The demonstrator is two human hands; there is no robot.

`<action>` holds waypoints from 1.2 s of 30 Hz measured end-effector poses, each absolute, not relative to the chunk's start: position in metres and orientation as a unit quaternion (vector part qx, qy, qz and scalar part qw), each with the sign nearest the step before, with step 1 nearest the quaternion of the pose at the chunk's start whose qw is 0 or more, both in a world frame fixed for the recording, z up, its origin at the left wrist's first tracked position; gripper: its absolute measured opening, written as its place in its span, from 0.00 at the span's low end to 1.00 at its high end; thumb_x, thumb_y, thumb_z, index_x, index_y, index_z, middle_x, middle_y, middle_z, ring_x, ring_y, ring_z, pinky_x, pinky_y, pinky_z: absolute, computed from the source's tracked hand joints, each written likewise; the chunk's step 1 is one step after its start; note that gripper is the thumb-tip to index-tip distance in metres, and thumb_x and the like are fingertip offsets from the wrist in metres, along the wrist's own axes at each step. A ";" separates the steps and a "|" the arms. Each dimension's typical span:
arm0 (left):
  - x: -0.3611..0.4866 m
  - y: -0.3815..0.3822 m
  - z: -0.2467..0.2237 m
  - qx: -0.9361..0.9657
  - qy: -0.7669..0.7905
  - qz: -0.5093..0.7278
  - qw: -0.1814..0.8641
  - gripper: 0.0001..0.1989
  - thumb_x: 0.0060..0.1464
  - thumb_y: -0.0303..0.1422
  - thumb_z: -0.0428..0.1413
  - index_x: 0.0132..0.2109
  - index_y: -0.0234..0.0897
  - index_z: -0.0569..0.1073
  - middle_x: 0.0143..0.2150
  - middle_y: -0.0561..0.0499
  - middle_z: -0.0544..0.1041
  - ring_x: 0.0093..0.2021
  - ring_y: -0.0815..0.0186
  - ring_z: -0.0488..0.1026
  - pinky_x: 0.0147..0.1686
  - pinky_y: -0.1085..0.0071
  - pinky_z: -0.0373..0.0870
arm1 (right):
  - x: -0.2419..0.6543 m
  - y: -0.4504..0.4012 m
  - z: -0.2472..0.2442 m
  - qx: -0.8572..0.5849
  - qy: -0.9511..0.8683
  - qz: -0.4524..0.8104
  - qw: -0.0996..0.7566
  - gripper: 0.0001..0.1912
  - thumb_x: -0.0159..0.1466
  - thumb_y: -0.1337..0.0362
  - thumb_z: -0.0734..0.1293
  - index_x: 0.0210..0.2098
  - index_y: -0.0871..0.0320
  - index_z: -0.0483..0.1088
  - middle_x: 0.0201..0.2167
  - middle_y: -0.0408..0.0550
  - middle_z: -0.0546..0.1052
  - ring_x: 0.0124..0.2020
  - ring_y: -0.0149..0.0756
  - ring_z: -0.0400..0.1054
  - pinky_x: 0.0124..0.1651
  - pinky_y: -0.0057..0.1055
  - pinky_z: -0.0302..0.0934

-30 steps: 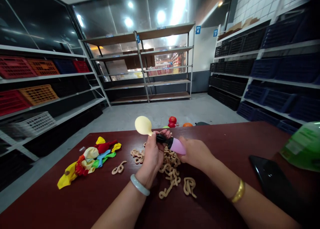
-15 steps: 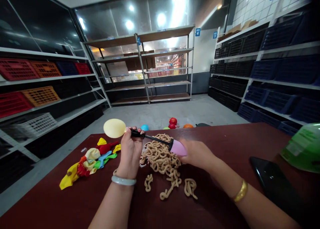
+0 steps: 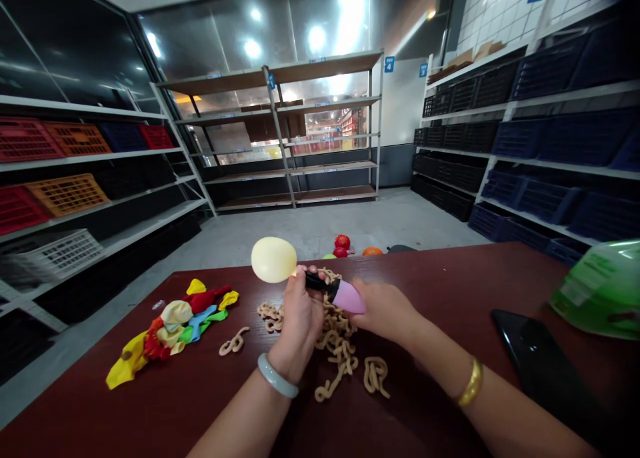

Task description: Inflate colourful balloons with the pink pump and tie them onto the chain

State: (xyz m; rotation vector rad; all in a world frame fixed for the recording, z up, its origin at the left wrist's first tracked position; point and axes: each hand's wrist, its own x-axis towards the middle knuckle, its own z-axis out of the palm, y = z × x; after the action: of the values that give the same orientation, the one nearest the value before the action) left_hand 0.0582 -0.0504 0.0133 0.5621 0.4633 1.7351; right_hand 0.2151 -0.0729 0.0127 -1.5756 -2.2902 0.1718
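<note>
A pale yellow balloon, partly inflated, sits on the nozzle end of a hand balloon pump with a black barrel and a pink-purple handle. My left hand is closed round the barrel's nozzle end, at the balloon's neck. Wrapped round the handle is my right hand. The handle is close against the barrel, and no rod shows between them. Under and behind my hands lies a heap of tan, curled, rope-like pieces, partly hidden by them.
Flat balloons in several colours lie on the dark red table at left. A black phone and a green bag are at right. Red balls show beyond the far edge. Shelves with crates line the room.
My left hand has moved right with the barrel and balloon, toward my right hand. The rod that showed between barrel and handle has gone in. The balloon looks slightly larger.
</note>
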 end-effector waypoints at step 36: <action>-0.023 -0.008 0.019 0.183 0.218 0.801 0.526 0.05 0.57 0.27 0.54 0.33 0.35 0.65 0.27 0.53 0.69 0.27 0.68 0.69 0.29 0.69 0.68 | 0.234 -0.066 0.008 -0.547 -0.827 -0.005 0.132 0.17 0.57 0.52 0.67 0.42 0.52 0.67 0.35 0.47 0.79 0.34 0.44 0.74 0.30 0.32 0.52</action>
State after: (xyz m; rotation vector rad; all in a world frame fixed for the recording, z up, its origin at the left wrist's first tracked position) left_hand -0.0225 -0.0083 0.0186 0.4378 0.5201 1.9157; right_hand 0.2344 -0.0656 0.0075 -1.5866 -2.3992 -0.0135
